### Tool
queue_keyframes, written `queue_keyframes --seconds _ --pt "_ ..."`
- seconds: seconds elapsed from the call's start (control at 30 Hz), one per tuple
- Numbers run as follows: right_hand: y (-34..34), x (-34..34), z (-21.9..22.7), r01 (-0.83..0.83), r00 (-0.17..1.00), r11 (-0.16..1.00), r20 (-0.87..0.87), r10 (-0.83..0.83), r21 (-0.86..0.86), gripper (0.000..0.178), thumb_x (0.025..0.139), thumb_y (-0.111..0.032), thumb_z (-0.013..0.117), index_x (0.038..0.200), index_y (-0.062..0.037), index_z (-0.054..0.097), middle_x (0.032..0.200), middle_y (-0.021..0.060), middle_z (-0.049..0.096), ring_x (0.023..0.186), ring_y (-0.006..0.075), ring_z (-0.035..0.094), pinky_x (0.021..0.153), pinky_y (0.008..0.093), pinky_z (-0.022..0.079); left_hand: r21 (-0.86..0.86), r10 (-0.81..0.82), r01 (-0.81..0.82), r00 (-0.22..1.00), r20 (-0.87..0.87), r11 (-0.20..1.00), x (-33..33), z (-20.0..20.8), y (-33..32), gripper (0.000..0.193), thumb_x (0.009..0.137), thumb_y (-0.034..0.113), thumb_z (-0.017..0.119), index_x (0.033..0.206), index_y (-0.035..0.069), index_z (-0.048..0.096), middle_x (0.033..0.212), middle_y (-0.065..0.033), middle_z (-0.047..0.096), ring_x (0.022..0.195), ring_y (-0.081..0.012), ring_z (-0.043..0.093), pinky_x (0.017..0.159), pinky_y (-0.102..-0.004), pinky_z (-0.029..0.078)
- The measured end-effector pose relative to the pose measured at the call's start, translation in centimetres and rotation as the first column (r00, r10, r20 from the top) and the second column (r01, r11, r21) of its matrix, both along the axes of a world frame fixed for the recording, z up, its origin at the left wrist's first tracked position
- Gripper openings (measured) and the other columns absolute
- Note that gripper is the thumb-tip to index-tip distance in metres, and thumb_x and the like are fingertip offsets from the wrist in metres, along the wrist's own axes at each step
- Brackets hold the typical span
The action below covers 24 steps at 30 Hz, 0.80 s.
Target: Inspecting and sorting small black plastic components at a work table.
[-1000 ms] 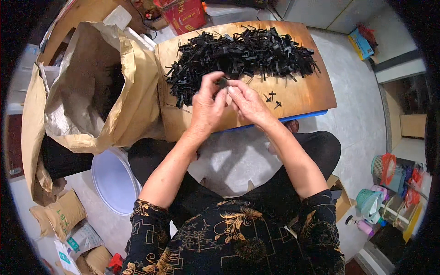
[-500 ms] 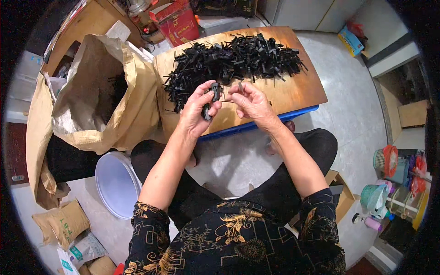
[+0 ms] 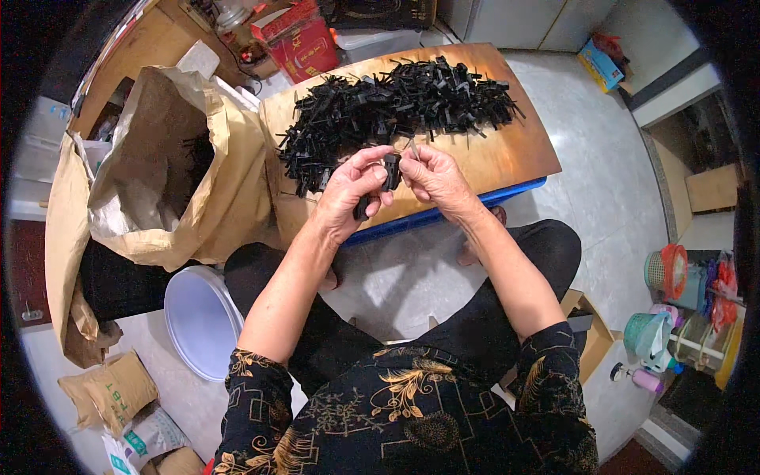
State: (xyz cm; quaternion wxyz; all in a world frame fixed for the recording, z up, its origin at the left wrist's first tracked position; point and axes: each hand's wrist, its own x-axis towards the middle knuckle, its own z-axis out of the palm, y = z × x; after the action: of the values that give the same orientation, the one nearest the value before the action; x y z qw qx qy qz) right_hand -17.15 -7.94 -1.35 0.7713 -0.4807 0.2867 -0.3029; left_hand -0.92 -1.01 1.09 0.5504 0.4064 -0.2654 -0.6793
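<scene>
My left hand [image 3: 348, 198] is closed around a small black plastic part [image 3: 391, 170], held upright between thumb and fingers. A second black piece [image 3: 362, 208] shows lower in the same palm. Against that part my right hand [image 3: 439, 180] is pinched, with a thin greyish strip [image 3: 413, 148] sticking up from the fingertips; what kind of thing it is I cannot make out. Both hands are over the near edge of a wooden board [image 3: 518, 154]. Beyond them lies a long heap of black plastic parts [image 3: 400, 107] with thin stems poking out.
A large brown paper sack [image 3: 233, 178] stands open at the left, with black pieces inside. Below it is a white bucket [image 3: 202, 317]. A blue edge [image 3: 451, 212] shows beneath the board. A red box [image 3: 301, 43] sits behind; baskets and bags [image 3: 689, 317] are at far right.
My two hands have come closer together. The black part in my left hand has shifted right, and my right fingertips now meet it.
</scene>
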Motion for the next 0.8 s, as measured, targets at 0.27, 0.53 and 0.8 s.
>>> queue_keyframes --seconds 0.27,0.53,0.8 --pt "0.1 -0.1 0.2 -0.061 0.997 0.998 -0.047 0.061 -0.014 0.015 0.086 -0.025 0.061 0.086 -0.0102 0.057 0.062 -0.0081 0.046 0.047 -0.0005 0.033 0.04 0.0145 0.024 -0.039 -0.117 0.129 0.968 0.222 0.991 0.3 0.2 0.1 0.035 0.083 0.009 0.06 0.116 0.005 0.049 0.07 0.0007 0.053 0.054 -0.0078 0.055 0.039 -0.0163 0.036" --pt "0.8 1.2 0.2 -0.071 0.99 0.974 -0.133 0.043 -0.213 0.018 0.089 -0.028 0.056 0.086 -0.0103 0.056 0.06 -0.0089 0.043 0.046 -0.0002 0.031 0.04 0.016 0.024 -0.082 -0.077 0.143 0.842 0.534 0.986 -0.2 -0.2 0.4 0.036 0.082 0.002 0.054 0.117 0.006 0.043 0.074 -0.0017 0.052 0.058 -0.0074 0.054 0.043 -0.02 0.039" --pt "1.8 2.0 0.3 -0.151 0.964 0.94 -0.256 0.071 -0.305 0.03 0.095 -0.034 0.038 0.09 -0.008 0.051 0.059 -0.0065 0.04 0.05 0.0024 0.034 0.043 0.0185 0.028 -0.038 -0.051 0.086 0.837 0.545 0.996 1.3 -0.3 0.5 0.027 0.086 0.007 0.054 0.109 0.006 0.041 0.077 -0.0032 0.053 0.056 -0.007 0.054 0.04 -0.0181 0.036"
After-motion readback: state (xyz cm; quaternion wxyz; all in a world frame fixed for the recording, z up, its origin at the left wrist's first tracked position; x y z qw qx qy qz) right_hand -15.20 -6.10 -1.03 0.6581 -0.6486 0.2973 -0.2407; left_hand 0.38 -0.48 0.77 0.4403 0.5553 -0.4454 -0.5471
